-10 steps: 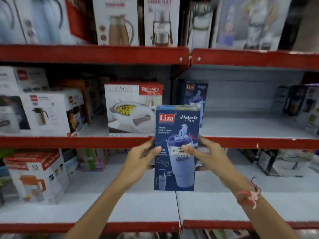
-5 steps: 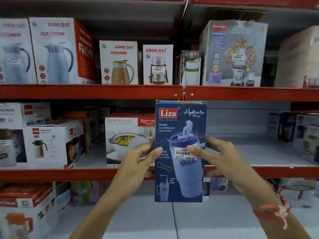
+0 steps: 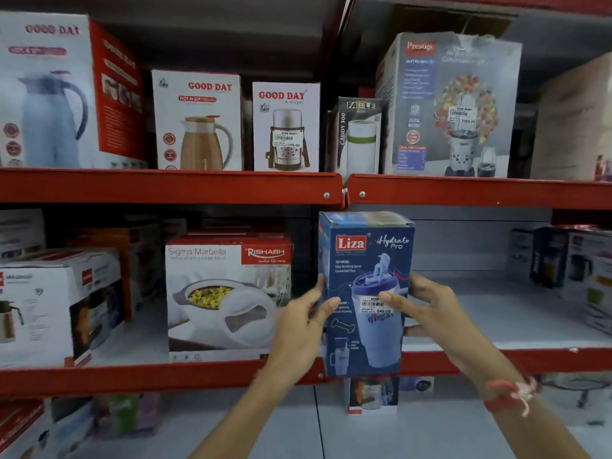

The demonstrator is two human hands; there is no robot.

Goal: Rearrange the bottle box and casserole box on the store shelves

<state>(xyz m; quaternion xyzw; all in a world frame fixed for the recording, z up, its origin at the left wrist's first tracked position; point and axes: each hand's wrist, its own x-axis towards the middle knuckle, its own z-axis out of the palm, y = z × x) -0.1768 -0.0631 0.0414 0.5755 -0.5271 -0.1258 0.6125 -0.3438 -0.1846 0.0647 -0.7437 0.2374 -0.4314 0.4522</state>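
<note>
In the head view, both hands hold 1 upright blue bottle box [image 3: 366, 293] in front of the middle shelf [image 3: 496, 359]. The left hand [image 3: 299, 329] grips its left edge, the fingers curled narrow and the thumb lying on the front face. The right hand [image 3: 427, 313] grips the right edge, its thumb pressing on the white price sticker [image 3: 376, 306], which reads 549.00. A red thread band [image 3: 508, 394] is on the right wrist.

The box front says "Liza" in a red badge, then "Hydrate Pro" and "SIP MODE", beside a picture of a tumbler with a straw. Its lower edge hangs in front of the red shelf lip.

Just left of it, the casserole box [image 3: 228, 296] stands on the middle shelf and reads "Sigma Marbella" and "RISHABH".

On the upper shelf [image 3: 165, 187] stand 3 boxes marked "GOOD DAY" [image 3: 198, 122], a "FABLE" box [image 3: 359, 137] with "CADDY 300" on its side, and a "Prestige" box [image 3: 453, 104] showing a blender. The other writing is too blurred to read.
</note>
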